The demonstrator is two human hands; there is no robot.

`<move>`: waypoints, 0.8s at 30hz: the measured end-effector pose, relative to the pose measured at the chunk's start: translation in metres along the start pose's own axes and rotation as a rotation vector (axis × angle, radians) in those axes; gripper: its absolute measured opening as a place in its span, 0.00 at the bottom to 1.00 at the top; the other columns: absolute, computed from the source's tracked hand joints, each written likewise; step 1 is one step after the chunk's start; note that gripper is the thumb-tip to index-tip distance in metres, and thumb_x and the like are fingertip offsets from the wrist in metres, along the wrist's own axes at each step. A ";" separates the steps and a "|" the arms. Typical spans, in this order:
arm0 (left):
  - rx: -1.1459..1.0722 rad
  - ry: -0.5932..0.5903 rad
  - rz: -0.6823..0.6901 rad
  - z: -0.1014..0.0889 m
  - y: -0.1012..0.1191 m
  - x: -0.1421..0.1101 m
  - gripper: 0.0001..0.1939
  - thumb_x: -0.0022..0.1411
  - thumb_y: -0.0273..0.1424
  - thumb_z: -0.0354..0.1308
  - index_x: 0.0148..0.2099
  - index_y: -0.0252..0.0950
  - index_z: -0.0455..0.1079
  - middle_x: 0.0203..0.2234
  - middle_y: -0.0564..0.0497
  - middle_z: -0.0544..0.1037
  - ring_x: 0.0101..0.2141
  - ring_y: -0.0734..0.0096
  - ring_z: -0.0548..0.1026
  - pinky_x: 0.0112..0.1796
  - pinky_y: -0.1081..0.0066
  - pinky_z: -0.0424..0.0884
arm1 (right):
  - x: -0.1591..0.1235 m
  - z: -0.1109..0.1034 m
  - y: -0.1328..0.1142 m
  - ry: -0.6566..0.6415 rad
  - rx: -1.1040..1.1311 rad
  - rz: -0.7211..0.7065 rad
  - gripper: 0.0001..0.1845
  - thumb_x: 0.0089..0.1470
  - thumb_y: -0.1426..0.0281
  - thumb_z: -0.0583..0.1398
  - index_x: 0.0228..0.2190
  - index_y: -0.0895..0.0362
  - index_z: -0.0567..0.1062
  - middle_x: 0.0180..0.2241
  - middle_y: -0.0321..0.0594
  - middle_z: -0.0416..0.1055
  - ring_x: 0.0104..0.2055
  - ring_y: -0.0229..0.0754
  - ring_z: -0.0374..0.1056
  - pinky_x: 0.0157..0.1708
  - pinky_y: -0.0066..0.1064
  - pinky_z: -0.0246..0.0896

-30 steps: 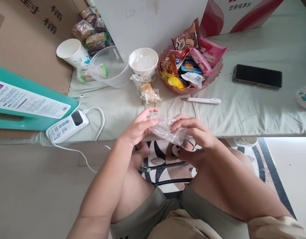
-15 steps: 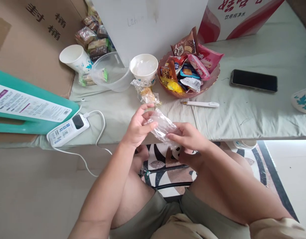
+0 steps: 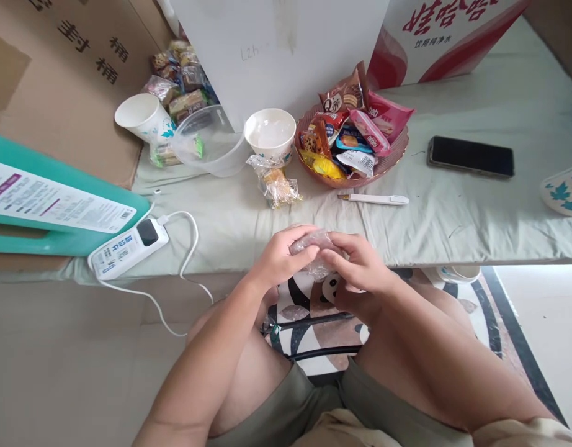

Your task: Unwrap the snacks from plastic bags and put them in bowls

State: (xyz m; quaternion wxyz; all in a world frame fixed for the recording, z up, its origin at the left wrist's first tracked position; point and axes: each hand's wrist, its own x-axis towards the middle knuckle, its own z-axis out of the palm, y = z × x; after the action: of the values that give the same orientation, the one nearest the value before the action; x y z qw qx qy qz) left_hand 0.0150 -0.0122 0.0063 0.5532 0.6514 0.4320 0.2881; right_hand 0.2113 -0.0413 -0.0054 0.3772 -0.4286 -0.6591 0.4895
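Observation:
Between my two hands, at the front edge of the cloth-covered table, is a clear plastic bag (image 3: 319, 268), crumpled. My left hand (image 3: 282, 256) is closed on its left side, thumb on top. My right hand (image 3: 358, 264) grips the right side, thumb and fingers pinching the film. Just beyond them lies a yellowish snack in clear wrapping (image 3: 277, 184), in front of a paper cup (image 3: 270, 135) with a blue leaf print. A white pen-like cutter (image 3: 374, 199) lies to the right of it. Behind that stands a pink glass bowl (image 3: 332, 182) heaped with wrapped snacks.
A phone (image 3: 471, 156) lies at right. On the left are a clear plastic tub (image 3: 211, 162), a tilted paper cup (image 3: 144, 118), a white power bank (image 3: 128, 248) with a cable, and a green jug (image 3: 58, 192). Boxes, including a white one (image 3: 286, 56), stand behind.
My left hand has come down and right, closer to my right hand. The plastic bag, stretched out before, is now bunched between both hands.

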 end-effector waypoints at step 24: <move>-0.562 0.289 0.087 -0.023 -0.001 0.022 0.09 0.57 0.37 0.59 0.30 0.37 0.68 0.22 0.56 0.68 0.26 0.75 0.66 0.33 0.69 0.64 | 0.259 0.001 -0.095 -0.236 -1.252 0.189 0.05 0.54 0.76 0.61 0.35 0.59 0.75 0.38 0.41 0.75 0.42 0.43 0.72 0.42 0.33 0.61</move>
State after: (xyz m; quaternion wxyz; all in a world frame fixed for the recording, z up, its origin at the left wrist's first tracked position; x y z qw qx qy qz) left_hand 0.0056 0.0180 0.0081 0.6314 0.4433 0.3813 0.5093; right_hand 0.1021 0.1856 0.1069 -0.0641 -0.5670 -0.8165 0.0875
